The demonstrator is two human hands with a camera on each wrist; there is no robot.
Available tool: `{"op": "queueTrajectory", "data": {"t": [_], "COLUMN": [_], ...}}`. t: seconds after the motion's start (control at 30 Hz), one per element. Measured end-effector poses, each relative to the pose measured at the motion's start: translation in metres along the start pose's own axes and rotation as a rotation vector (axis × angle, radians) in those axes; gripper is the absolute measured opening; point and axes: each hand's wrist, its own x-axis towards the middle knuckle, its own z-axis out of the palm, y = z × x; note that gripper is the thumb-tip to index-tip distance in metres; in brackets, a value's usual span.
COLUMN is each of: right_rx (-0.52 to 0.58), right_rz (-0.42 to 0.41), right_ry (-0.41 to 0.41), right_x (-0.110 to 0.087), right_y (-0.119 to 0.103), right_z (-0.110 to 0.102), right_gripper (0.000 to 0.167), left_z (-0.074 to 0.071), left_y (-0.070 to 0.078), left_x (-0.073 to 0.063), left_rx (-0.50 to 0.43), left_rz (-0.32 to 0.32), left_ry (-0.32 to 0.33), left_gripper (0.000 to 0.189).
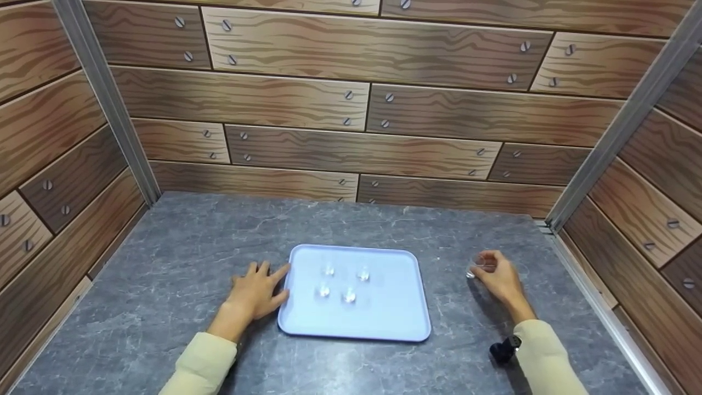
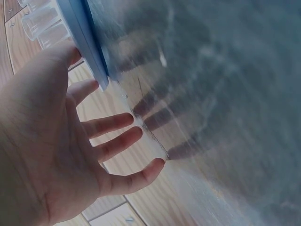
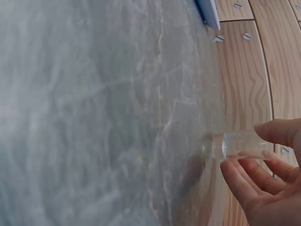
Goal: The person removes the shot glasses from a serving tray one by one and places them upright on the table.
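In the head view, a light blue tray (image 1: 392, 307) lies on the table with several small clear shot glasses (image 1: 349, 296) standing on its left half. My left hand (image 1: 252, 293) is at the tray's left edge, fingers spread, with thumb and index fingertip touching the rim; the left wrist view shows the other fingertips down by the tabletop. To the right of the tray, my right hand (image 1: 498, 277) holds another clear shot glass (image 3: 244, 143) between thumb and fingers. Its thick base points down at the table; whether it touches the surface I cannot tell.
The grey marbled table (image 1: 351, 367) is enclosed by wood-patterned walls (image 1: 351, 104) at the back and both sides. Metal posts (image 1: 609, 126) stand in the corners. A black device (image 1: 504, 349) sits at my right wrist.
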Motion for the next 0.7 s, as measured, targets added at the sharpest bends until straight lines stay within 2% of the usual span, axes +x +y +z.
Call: {"op": "queueTrajectory", "data": {"t": [0.27, 0.53, 0.7], "right_rx": [0.098, 0.056, 0.083], "right_rz": [-0.025, -0.095, -0.148], "right_ry": [-0.044, -0.030, -0.060], "right_x": [0.000, -0.007, -0.009], "right_y": [-0.015, -0.051, -0.076], "right_z": [-0.009, -0.016, -0.006], "right_gripper": [0.055, 0.045, 0.039], "left_z": [0.000, 0.001, 0.001], "left_y": [0.001, 0.001, 0.001], "left_x": [-0.001, -0.001, -0.001], "left_rx": [0.002, -0.006, -0.009], "left_rz": [0.004, 0.006, 0.004], "left_ry": [0.009, 0.001, 0.006], "left_gripper": [0.058, 0.059, 0.059]}}
